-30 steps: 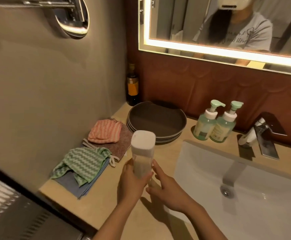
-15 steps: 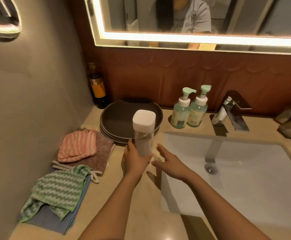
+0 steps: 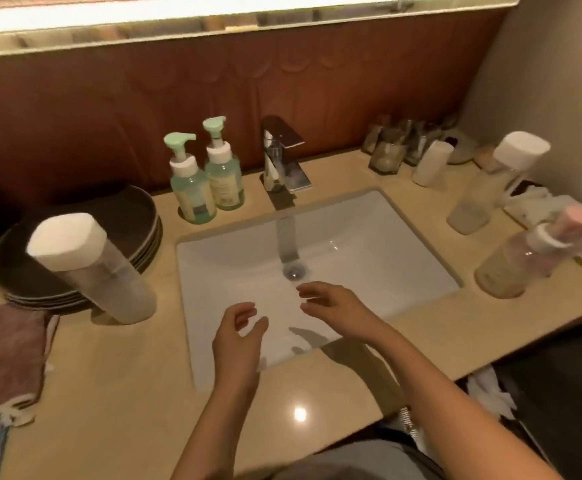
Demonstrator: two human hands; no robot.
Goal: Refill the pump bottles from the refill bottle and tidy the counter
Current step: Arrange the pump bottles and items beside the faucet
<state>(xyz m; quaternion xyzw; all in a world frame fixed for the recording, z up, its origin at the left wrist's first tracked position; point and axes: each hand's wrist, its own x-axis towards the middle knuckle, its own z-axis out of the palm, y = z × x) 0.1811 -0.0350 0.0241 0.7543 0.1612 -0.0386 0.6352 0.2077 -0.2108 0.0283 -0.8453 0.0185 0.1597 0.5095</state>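
Observation:
A clear refill bottle with a white cap (image 3: pixel 95 271) stands on the counter left of the sink, in front of the dark plates. Two green pump bottles (image 3: pixel 208 171) stand side by side behind the basin, left of the tap. On the right counter a pink pump bottle (image 3: pixel 525 258) and a second white-capped clear bottle (image 3: pixel 490 185) stand upright. My left hand (image 3: pixel 239 336) and my right hand (image 3: pixel 331 303) hover over the front of the basin, fingers loosely curled, holding nothing.
The white sink basin (image 3: pixel 369 237) fills the middle, with a chrome tap (image 3: pixel 280 157) behind it. Stacked dark plates (image 3: pixel 137 216) sit at the left, folded cloths (image 3: pixel 8 348) at the far left edge. Glass jars (image 3: pixel 391 150) and a white cylinder (image 3: pixel 431 162) crowd the back right corner.
My left hand has let go of the white-capped refill bottle, which now stands on the counter. Both hands have moved right over the sink, and the view has swung right.

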